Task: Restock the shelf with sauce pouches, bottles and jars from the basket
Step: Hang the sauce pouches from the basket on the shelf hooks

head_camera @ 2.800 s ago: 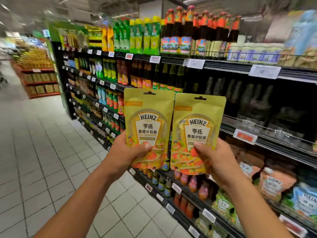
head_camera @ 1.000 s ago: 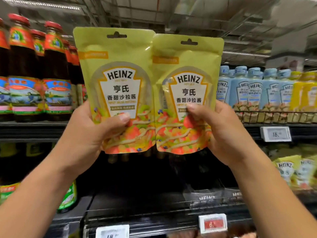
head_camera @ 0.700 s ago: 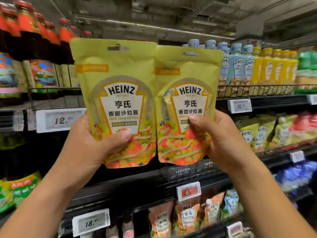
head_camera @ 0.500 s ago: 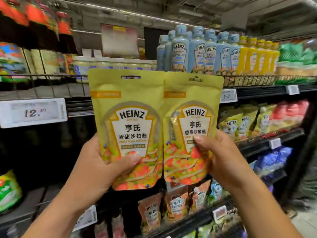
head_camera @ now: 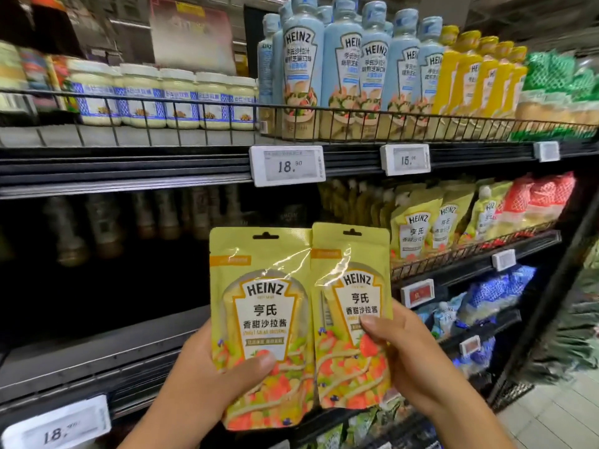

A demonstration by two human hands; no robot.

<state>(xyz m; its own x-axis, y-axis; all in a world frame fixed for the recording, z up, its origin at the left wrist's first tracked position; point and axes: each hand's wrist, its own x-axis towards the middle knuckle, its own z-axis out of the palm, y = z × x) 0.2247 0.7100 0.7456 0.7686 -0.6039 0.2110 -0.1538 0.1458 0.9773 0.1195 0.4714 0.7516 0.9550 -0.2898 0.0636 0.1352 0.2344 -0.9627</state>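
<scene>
Your left hand (head_camera: 201, 384) grips the left pouch (head_camera: 262, 306) low down, thumb across its front. Your right hand (head_camera: 415, 361) holds the right pouch (head_camera: 353, 286) the same way. Both yellow Heinz pouches stand upright, side by side with their edges touching, in front of the dark middle shelf (head_camera: 97, 348). Just to their right, shelved yellow pouches (head_camera: 418, 228) stand behind a wire rail. On the level above, white jars (head_camera: 146, 98) sit on the left, blue bottles (head_camera: 340, 66) in the centre and yellow bottles (head_camera: 470, 72) on the right. The price tag (head_camera: 287, 165) below the blue bottles reads 18.90.
</scene>
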